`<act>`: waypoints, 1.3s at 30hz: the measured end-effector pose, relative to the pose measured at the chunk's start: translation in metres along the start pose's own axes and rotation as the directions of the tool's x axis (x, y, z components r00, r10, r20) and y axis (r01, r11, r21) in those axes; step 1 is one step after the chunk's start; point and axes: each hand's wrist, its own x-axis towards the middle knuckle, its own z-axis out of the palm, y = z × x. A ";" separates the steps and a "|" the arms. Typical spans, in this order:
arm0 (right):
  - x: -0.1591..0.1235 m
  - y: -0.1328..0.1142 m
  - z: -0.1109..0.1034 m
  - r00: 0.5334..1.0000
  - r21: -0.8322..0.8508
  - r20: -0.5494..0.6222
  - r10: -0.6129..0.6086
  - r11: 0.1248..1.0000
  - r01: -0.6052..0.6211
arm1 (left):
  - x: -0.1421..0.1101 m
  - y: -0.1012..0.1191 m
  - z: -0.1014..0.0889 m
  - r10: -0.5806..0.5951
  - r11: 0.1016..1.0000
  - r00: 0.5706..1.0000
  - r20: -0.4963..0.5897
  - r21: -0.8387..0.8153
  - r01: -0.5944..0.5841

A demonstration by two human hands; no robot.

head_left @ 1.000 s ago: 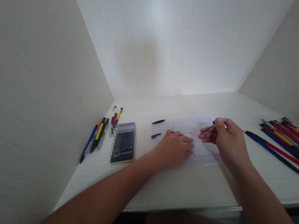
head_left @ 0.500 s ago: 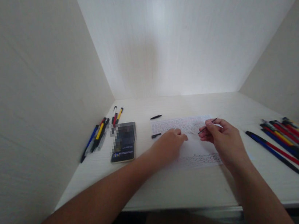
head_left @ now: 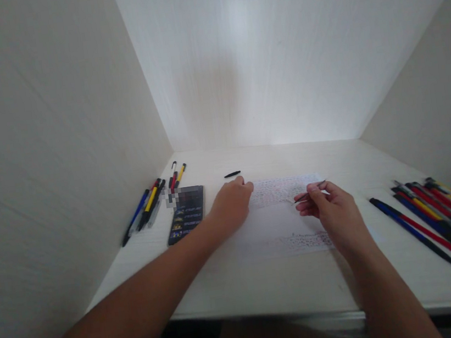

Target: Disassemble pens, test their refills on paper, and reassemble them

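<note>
My right hand (head_left: 334, 207) pinches a thin dark stick, most likely a pen refill (head_left: 302, 197), between thumb and fingers above a written sheet of paper (head_left: 266, 224). The stick slants, its lower end pointing left. Over the sheet's upper left corner is my left hand (head_left: 232, 201), fingers curled together and pointing away from me; what they hold, if anything, is hidden. Just beyond its fingertips lies a short black pen part (head_left: 232, 174) on the table. Handwriting covers the sheet's top and lower right, with a blank band between.
A phone (head_left: 187, 213) with its screen lit lies left of the sheet. Several pens (head_left: 147, 204) lie along the left wall, with a smaller group (head_left: 174, 178) behind. At the right is a larger spread of pens (head_left: 434, 208). White panels (head_left: 255, 76) enclose the table.
My left hand has moved left and away from me, from mid-sheet to its upper left corner, hiding the small black piece that lay there. My right hand has shifted slightly left, still holding the stick.
</note>
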 end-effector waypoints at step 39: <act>0.000 -0.004 0.000 0.998 0.063 0.020 0.067 0.996 -0.068 | -0.028 0.056 -0.006 0.311 0.946 0.934 0.175 -0.147 -0.288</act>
